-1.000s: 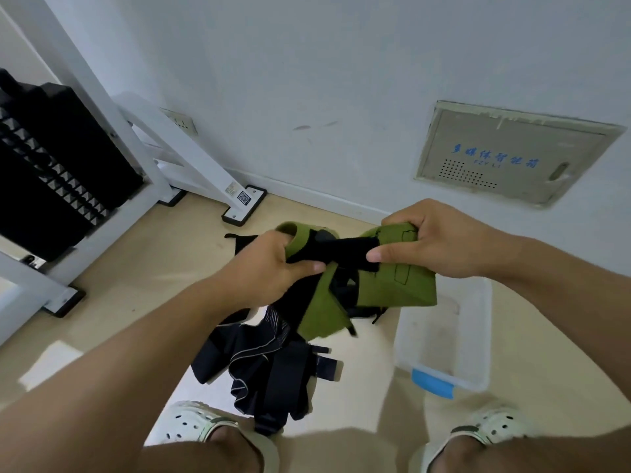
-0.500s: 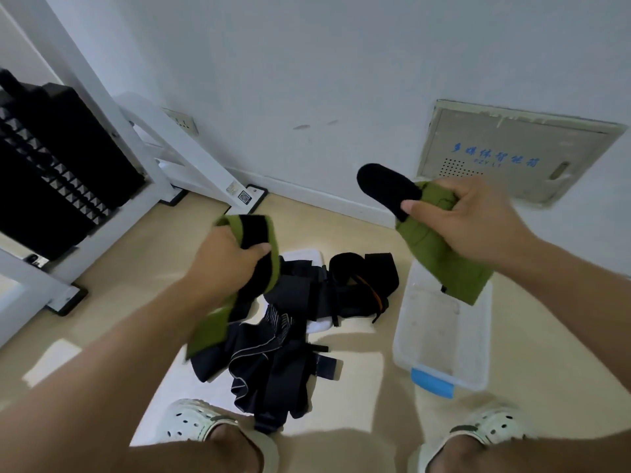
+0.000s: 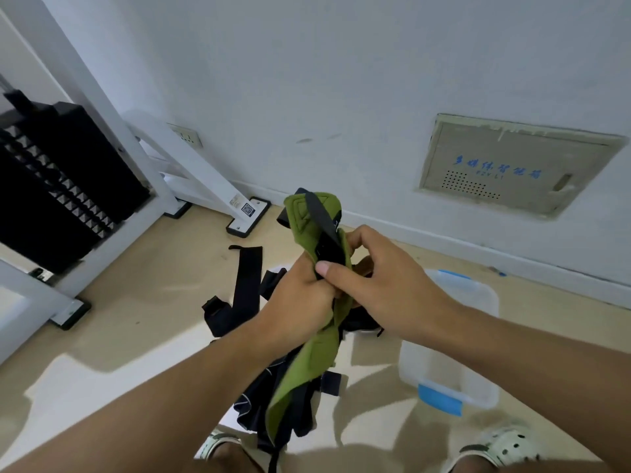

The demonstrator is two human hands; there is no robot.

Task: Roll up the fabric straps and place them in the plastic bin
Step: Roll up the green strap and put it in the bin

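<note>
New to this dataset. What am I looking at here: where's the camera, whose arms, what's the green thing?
No robot here: a person's two bare arms, filmed by one wide-angle camera worn on the head, looking forward and down. That is why the arms enter from the bottom edge and the wall bends.

The left hand and right hand meet in mid-air, and both grip a green fabric strap with black webbing along it. Its top stands above the hands; the rest hangs down.

Below, on the beige floor, lies a heap of black straps. To the right stands a clear plastic bin with blue clips; no strap shows in the part visible. The person's light clogs show at the bottom, and a white frame stands on the left.
</note>
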